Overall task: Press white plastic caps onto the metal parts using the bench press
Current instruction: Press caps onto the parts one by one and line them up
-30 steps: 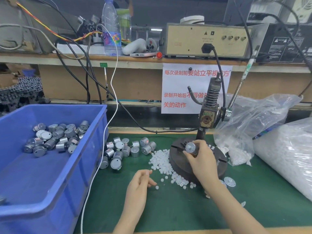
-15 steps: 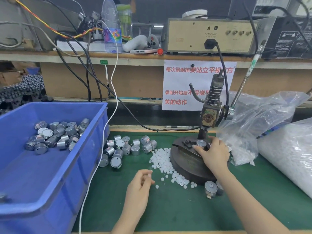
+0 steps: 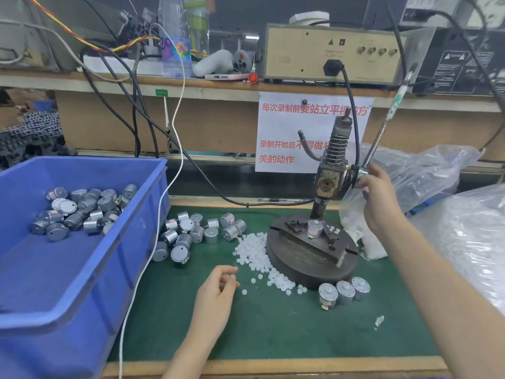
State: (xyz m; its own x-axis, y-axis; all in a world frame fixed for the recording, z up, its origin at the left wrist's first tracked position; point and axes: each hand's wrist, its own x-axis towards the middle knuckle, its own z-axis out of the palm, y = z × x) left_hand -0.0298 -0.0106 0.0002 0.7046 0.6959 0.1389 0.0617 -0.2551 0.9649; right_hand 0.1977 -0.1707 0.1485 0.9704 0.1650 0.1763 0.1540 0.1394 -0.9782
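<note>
A silver metal part [image 3: 314, 228] stands upright in the fixture on the bench press's round base [image 3: 306, 265], under the ram [image 3: 329, 184]. A small white piece sits on its top. My right hand [image 3: 379, 199] is raised beside the hub of the press lever [image 3: 382, 129], fingers loosely spread and apart from the part. My left hand [image 3: 218, 292] rests on the green mat with curled fingers that pinch a white cap [image 3: 231, 277]. Loose white caps [image 3: 254, 251] lie left of the base. Several bare metal parts [image 3: 196, 233] lie beyond them.
A blue bin [image 3: 82, 269] at left holds several metal parts [image 3: 79, 212]. Three metal parts [image 3: 344, 292] stand in front of the press base. Clear bags of white caps [image 3: 426, 176] fill the right side. Cables [image 3: 169, 187] cross the mat by the bin.
My right hand set the metal part into the fixture, let go of it and rose to the lever's hub. My left hand stayed in place on the mat.
</note>
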